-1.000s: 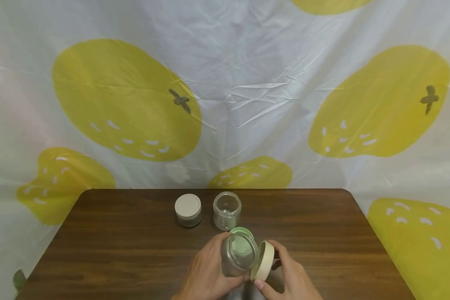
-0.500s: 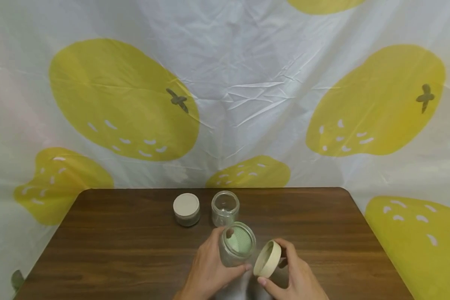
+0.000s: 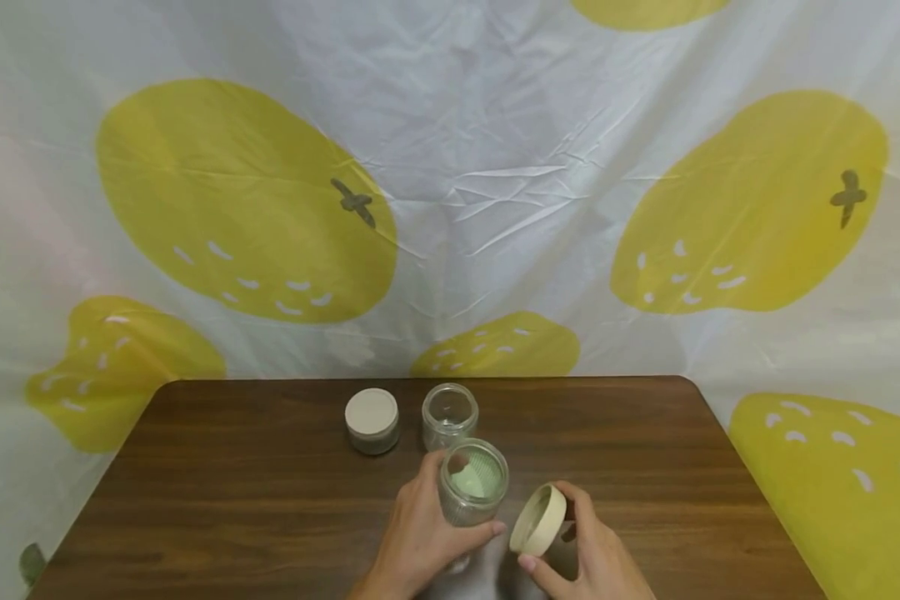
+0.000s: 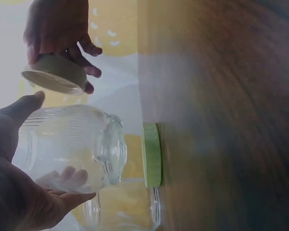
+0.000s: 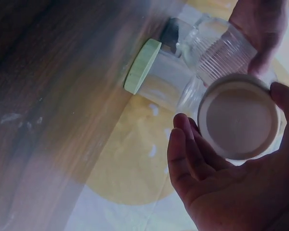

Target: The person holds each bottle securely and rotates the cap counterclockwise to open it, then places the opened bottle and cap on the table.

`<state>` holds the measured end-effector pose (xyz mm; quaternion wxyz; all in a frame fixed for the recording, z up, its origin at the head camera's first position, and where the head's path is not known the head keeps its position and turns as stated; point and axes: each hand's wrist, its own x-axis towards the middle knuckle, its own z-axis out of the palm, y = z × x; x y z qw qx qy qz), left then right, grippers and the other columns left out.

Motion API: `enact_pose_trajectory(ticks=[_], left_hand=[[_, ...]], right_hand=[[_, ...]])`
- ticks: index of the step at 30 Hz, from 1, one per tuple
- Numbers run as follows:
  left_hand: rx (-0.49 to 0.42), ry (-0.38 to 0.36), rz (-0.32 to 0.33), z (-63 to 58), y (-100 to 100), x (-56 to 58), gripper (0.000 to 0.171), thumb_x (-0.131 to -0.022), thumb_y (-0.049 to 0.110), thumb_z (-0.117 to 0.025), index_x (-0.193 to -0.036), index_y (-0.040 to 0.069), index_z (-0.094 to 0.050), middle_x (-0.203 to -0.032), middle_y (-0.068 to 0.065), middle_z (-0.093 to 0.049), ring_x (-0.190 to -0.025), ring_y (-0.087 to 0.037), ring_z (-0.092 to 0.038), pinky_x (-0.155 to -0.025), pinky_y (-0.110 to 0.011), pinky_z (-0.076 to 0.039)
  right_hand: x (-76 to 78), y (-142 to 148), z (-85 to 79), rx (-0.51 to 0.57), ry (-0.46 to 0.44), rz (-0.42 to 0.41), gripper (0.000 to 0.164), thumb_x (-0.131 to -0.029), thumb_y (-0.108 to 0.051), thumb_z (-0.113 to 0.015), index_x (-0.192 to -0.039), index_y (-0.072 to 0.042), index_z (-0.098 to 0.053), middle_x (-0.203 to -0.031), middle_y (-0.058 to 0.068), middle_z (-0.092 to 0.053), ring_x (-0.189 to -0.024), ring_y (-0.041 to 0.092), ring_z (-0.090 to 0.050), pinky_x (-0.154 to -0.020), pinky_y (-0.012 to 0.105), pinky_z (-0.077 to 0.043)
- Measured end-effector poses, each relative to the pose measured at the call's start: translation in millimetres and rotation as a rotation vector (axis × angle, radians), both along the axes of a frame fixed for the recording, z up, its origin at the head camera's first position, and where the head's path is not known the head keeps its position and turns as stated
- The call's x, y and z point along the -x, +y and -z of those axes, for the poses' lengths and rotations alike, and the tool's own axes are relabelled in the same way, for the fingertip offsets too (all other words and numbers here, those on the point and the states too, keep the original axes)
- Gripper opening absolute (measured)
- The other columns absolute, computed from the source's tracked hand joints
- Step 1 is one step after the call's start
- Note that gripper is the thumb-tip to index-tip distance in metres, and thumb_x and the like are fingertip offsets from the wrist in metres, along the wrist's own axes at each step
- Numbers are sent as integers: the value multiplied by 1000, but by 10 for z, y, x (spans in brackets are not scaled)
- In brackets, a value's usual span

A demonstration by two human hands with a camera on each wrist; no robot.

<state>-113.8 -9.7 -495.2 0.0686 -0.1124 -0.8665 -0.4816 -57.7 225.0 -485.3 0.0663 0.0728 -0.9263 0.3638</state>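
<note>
My left hand (image 3: 420, 525) grips a clear ribbed glass jar (image 3: 457, 510) around its side, low over the front of the table. Its round glass rim faces up toward the head camera. Just to the right, my right hand (image 3: 596, 542) pinches a cream lid (image 3: 547, 527) by its edge between thumb and fingers. The lid is tilted, its hollow inside turned toward the jar, and a small gap separates the two. Flat on the table beyond the jar lies a pale green lid (image 4: 152, 155), which shows through the glass in the head view.
Farther back on the wooden table (image 3: 255, 500) stand a short jar with a cream lid (image 3: 372, 412) and, to its right, an uncovered clear glass jar (image 3: 448, 408). A white cloth (image 3: 450, 167) printed with yellow lemons hangs behind the table.
The cream lid has moved right, away from the jar, and turned so more of its inside shows. The jar has shifted slightly away from me and stands more upright.
</note>
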Motion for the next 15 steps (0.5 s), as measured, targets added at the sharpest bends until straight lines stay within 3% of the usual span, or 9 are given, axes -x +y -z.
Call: enact_pose_trajectory(ticks=[7,15], left_hand=[[-28,18,-5,-45,70,71,90,-63,58,-97,-135,21,-57,-116,0,-76,-104,-18,-72,-85,-35,-57],[-88,77,-6,-49,135,143,93,-62,57,-98,-140,23,-59,-117,4,-76,-104,-12,-73,-88,-31,-59]], right_hand=[[13,41,7,-14,34,50,76,-84,-41,-87,-141,-8,-49,-97,-6,-69,-84,7,-65,-70,26,-55],[62,84,2,-40,-101,189,69,-89,-53,-80,-139,-10,-60,-99,-3,-78,-84,9,-72,-70,25,-57]])
